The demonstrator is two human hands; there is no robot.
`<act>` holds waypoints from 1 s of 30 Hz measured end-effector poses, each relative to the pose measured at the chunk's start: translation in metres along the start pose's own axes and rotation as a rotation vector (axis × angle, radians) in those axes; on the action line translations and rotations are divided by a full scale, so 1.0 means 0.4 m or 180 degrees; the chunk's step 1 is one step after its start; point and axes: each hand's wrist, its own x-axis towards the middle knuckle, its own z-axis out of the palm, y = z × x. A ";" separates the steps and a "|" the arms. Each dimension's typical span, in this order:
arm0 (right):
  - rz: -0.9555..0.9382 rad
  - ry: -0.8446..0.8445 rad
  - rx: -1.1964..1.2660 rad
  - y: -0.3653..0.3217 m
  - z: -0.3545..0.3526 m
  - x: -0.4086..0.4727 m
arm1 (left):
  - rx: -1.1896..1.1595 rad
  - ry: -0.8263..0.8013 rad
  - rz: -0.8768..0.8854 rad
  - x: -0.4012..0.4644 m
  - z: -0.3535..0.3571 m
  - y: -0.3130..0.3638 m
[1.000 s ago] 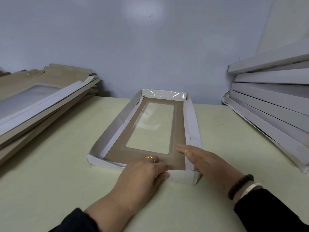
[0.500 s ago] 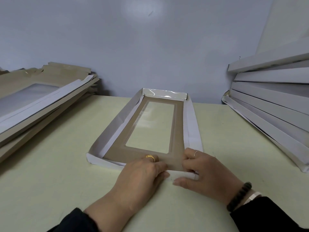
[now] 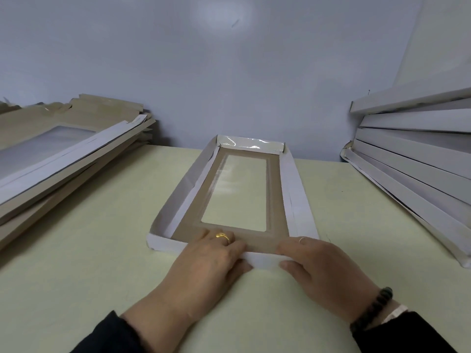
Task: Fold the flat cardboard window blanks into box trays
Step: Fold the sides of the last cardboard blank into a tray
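Window blank (image 3: 230, 194) mid-surface; left hand (image 3: 206, 261) and right hand (image 3: 323, 268) pinch its 6 o'clock flap (fingers inside, thumbs outside).

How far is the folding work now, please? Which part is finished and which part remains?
Done: a stack of white folded trays leans at the right. In hand: the tray in the middle has its far and side walls up; the left hand and right hand pinch its near wall between fingers and thumbs, folding it. Left: a pile of flat blanks waits on the table at the left.
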 end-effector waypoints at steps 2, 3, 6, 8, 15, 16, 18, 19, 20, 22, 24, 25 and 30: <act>0.0190 0.0003 -0.0296 0.025 -0.017 -0.008 | 0.0204 0.0283 -0.0089 -0.008 -0.015 -0.028; 0.0251 -0.0017 -0.0501 0.031 -0.030 -0.008 | 0.0220 0.0268 -0.0176 -0.011 -0.021 -0.041; 0.0226 0.0473 -0.0643 0.046 -0.038 -0.014 | -0.0071 0.0147 -0.0359 -0.012 -0.020 -0.051; 0.0067 0.0652 -0.0459 0.015 -0.028 -0.008 | -0.0184 0.0183 -0.0245 -0.007 -0.006 -0.038; -0.0303 0.0542 0.0015 -0.043 0.016 0.014 | -0.0388 0.0017 -0.0013 -0.009 0.013 -0.050; -0.0294 0.0548 0.0008 -0.040 0.016 0.012 | -0.0240 -0.0041 -0.0047 -0.010 0.011 -0.059; -0.0304 0.0602 -0.0029 -0.040 0.015 0.009 | 0.0051 -0.0218 -0.0158 -0.011 0.007 -0.072; -0.0307 0.0620 -0.0033 -0.042 0.014 0.008 | 0.0147 -0.0295 -0.0185 -0.011 0.007 -0.076; -0.0330 0.0639 -0.0059 -0.043 0.014 0.007 | 0.0236 -0.0337 -0.0191 -0.009 0.004 -0.077; -0.0360 0.0734 -0.0131 -0.042 0.016 0.008 | 0.0384 -0.0382 -0.0198 -0.006 -0.001 -0.075; -0.0357 0.0779 -0.0186 -0.041 0.018 0.008 | 0.0441 -0.0440 -0.0244 -0.003 -0.005 -0.072; -0.0353 0.0792 -0.0210 -0.041 0.020 0.009 | 0.0488 -0.0463 -0.0266 -0.002 -0.005 -0.071; -0.0374 0.0826 -0.0160 -0.037 0.028 0.010 | 0.0803 -0.0569 -0.0308 0.004 -0.009 -0.073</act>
